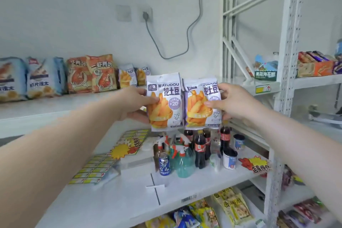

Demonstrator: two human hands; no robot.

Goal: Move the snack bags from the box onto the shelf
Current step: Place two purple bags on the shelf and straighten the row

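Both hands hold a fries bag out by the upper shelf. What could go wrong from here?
1. The left hand and right hand each hold one white-and-purple fries snack bag, the left bag and the right bag, by its outer edge above upright dark cola bottles; a slip could topple those.
2. The bags appear to touch edge to edge, so setting both on the upper white shelf together might tip one or the matching fries bags standing there.
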